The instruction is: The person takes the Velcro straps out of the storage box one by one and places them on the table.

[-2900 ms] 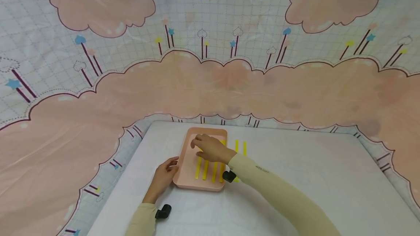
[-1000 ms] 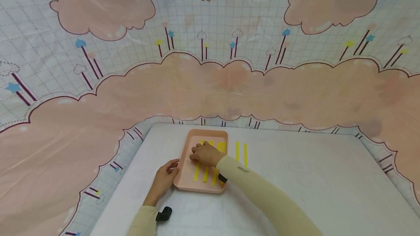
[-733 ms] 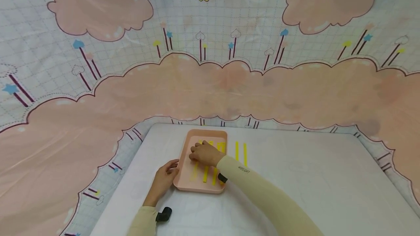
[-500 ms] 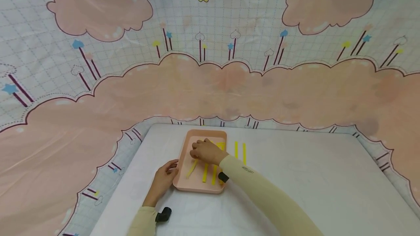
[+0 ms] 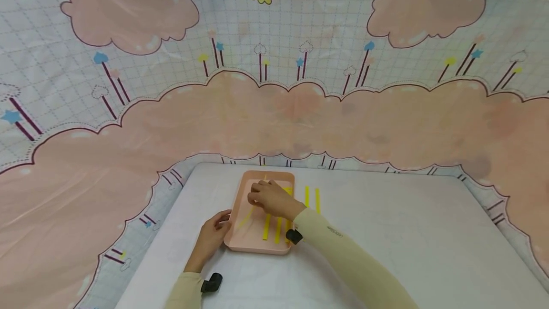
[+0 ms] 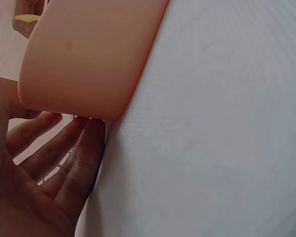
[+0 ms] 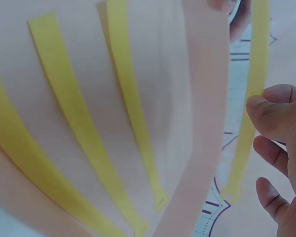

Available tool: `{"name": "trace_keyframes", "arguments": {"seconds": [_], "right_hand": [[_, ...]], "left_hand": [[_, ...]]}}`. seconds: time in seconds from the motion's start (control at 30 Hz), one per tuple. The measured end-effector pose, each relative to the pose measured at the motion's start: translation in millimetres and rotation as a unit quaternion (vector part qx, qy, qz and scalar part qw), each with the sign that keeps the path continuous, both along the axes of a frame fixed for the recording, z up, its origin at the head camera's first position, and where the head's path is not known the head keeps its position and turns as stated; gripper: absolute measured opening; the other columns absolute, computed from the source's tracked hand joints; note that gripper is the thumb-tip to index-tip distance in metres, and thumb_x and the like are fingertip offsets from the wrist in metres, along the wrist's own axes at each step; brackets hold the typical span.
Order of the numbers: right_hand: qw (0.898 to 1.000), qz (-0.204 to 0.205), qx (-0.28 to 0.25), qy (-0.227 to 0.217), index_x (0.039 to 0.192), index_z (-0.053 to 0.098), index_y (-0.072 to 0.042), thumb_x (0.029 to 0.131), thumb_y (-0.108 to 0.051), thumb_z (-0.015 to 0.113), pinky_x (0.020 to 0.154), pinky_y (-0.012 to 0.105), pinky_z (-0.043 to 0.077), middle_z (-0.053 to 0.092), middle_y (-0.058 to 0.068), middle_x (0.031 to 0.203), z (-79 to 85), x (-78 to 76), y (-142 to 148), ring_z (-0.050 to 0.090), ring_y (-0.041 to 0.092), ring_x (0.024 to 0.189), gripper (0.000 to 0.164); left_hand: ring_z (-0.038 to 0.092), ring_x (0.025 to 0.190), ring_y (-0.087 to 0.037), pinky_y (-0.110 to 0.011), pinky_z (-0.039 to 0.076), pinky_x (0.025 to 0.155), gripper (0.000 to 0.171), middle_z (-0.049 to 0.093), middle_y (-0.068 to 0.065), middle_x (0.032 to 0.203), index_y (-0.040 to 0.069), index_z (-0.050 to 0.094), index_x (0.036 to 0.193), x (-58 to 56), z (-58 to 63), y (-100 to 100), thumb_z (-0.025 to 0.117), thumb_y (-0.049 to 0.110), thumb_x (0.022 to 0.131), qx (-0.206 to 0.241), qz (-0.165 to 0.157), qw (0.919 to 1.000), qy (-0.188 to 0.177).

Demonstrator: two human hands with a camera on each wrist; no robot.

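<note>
Between thumb and finger my right hand [image 5: 272, 198] pinches a flat yellow strap [image 7: 259, 54], which has a small slotted end and hangs past the fingertips on both sides. This hand is over the peach tray [image 5: 259, 248], above its left half. Several similar yellow straps [image 7: 79, 113] lie in the tray, roughly side by side toward its right; the right hand and sleeve partly cover them in the head view. My left hand [image 5: 212, 235] touches the tray's left side, its fingertips against the outer wall [image 6: 89, 54] and its thumb near the rim.
Just right of the tray, two yellow straps [image 5: 318, 199] lie on the white tabletop [image 5: 394, 237], partly behind the right forearm. A backdrop printed with clouds [image 5: 133, 18] rises behind the table's far edge. Both wrists carry a small black camera [image 5: 212, 283].
My right hand, earlier loose over the tray, has lowered, pinched the leftmost strap and raised it slightly; the strap's near end has swung left. The left hand stays at the tray's side.
</note>
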State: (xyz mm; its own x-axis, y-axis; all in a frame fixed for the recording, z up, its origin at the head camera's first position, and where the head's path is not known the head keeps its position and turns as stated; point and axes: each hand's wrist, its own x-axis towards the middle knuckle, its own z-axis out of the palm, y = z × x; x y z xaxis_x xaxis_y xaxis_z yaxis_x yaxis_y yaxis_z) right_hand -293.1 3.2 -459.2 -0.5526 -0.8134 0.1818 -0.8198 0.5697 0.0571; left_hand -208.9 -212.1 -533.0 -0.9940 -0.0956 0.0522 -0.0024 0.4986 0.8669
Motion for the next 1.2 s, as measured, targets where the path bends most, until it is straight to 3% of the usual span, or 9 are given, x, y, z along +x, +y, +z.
{"name": "trace_keyframes", "arguments": {"seconds": [0.37, 0.57, 0.9, 1.03, 1.2], "right_hand": [[0.998, -0.004, -0.068, -0.008, 0.098, 0.062, -0.024, 0.096, -0.023, 0.061, 0.081, 0.027, 0.040, 0.059, -0.008, 0.100, 6.0, 14.8, 10, 0.053, 0.012, 0.097, 0.003], [0.992, -0.009, -0.125, -0.023, 0.099, 0.063, -0.020, 0.095, -0.017, 0.062, 0.080, 0.027, 0.039, 0.059, -0.007, 0.095, 9.6, 19.0, 21, 0.050, 0.013, 0.092, 0.005], [0.982, -0.012, -0.184, -0.029, 0.097, 0.061, -0.019, 0.093, -0.010, 0.065, 0.085, 0.026, 0.047, 0.057, -0.006, 0.094, 8.3, 22.4, 34, 0.051, 0.013, 0.094, 0.010], [0.970, -0.016, -0.233, -0.064, 0.095, 0.057, -0.018, 0.093, -0.008, 0.065, 0.086, 0.026, 0.049, 0.057, -0.005, 0.095, 6.4, 23.0, 38, 0.053, 0.012, 0.095, 0.012], [0.939, -0.023, -0.319, -0.128, 0.095, 0.055, -0.016, 0.092, -0.007, 0.065, 0.085, 0.036, 0.053, 0.059, -0.003, 0.097, 4.3, 26.2, 44, 0.056, 0.013, 0.095, 0.013]], "left_hand": [[0.065, 0.109, -0.030, -0.043, 0.054, 0.091, 0.039, 0.065, -0.019, 0.125, 0.008, 0.059, 0.134, 0.5, -1.7, -4, 0.059, 0.008, 0.095, -0.008, 0.007, 0.9999, 0.002], [0.065, 0.111, -0.031, -0.041, 0.054, 0.092, 0.039, 0.065, -0.018, 0.125, 0.008, 0.059, 0.134, 0.9, -3.0, -4, 0.059, 0.008, 0.095, -0.007, 0.007, 0.9999, 0.003], [0.064, 0.112, -0.031, -0.044, 0.053, 0.094, 0.039, 0.065, -0.019, 0.125, 0.006, 0.058, 0.135, 2.8, -1.6, -3, 0.058, 0.008, 0.096, -0.010, 0.001, 0.9999, 0.002], [0.064, 0.111, -0.031, -0.044, 0.053, 0.093, 0.039, 0.064, -0.019, 0.125, 0.006, 0.057, 0.135, 1.7, -1.8, -2, 0.058, 0.008, 0.096, -0.006, 0.000, 1.0000, 0.002], [0.064, 0.111, -0.031, -0.044, 0.053, 0.094, 0.039, 0.064, -0.019, 0.125, 0.006, 0.058, 0.135, 0.8, -0.9, -1, 0.058, 0.007, 0.095, -0.005, -0.003, 1.0000, 0.004]]}}
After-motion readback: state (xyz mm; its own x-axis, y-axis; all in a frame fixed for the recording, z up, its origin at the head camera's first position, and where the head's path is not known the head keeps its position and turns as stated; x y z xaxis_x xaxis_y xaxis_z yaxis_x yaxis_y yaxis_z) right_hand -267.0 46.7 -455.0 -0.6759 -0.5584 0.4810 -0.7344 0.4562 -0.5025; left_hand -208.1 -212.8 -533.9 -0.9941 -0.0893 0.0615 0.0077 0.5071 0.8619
